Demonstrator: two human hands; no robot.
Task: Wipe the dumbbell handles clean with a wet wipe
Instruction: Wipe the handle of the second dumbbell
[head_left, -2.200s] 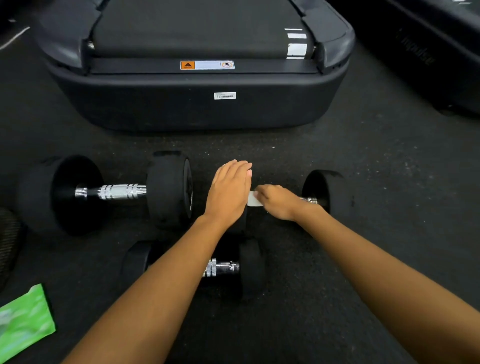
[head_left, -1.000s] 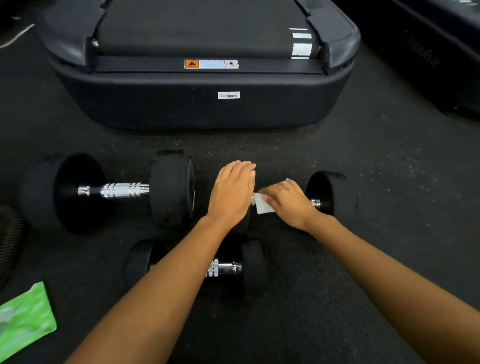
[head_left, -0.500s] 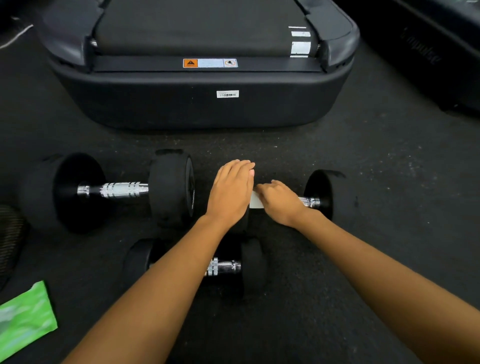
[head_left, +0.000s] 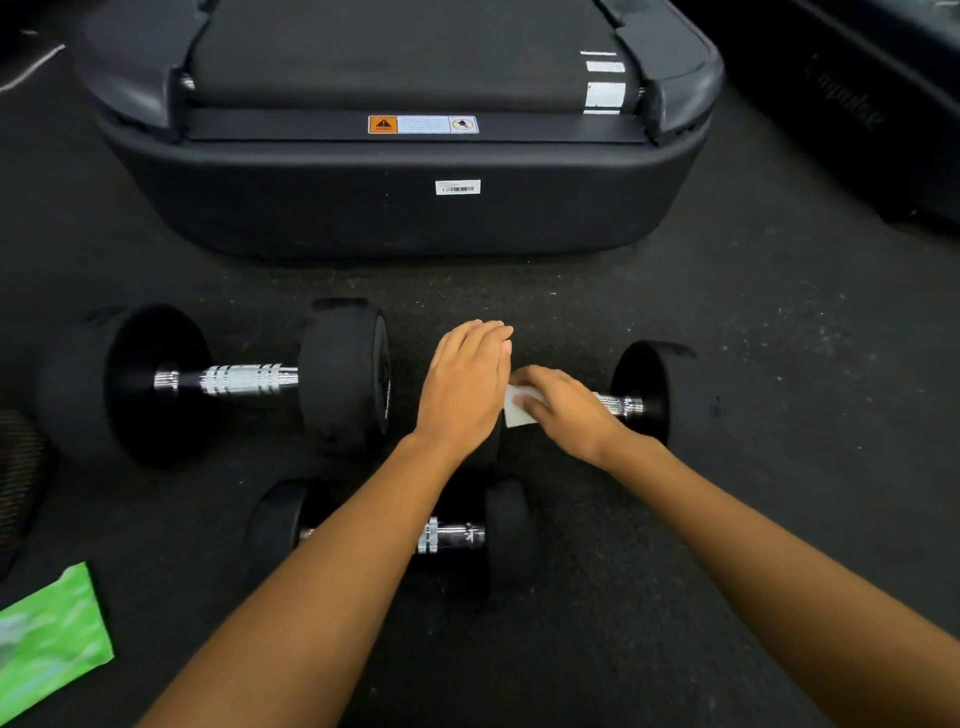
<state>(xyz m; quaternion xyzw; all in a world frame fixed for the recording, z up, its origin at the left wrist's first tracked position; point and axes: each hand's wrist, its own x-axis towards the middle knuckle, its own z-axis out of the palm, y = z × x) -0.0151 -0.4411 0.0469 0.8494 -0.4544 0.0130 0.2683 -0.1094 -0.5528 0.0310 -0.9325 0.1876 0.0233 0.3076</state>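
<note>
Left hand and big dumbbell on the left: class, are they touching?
Apart. The head view shows bare floor between the left hand and the big dumbbell; the hand rests on another dumbbell's weight instead.

the dumbbell heads (head_left: 343, 374) are matte black, their handles (head_left: 244, 379) shiny silver with ridged bands. the wipe (head_left: 517, 410) is white. the packet (head_left: 49, 639) is bright green, perhaps with blurred paler print. the speckled floor (head_left: 779, 364) is dark grey.
</note>
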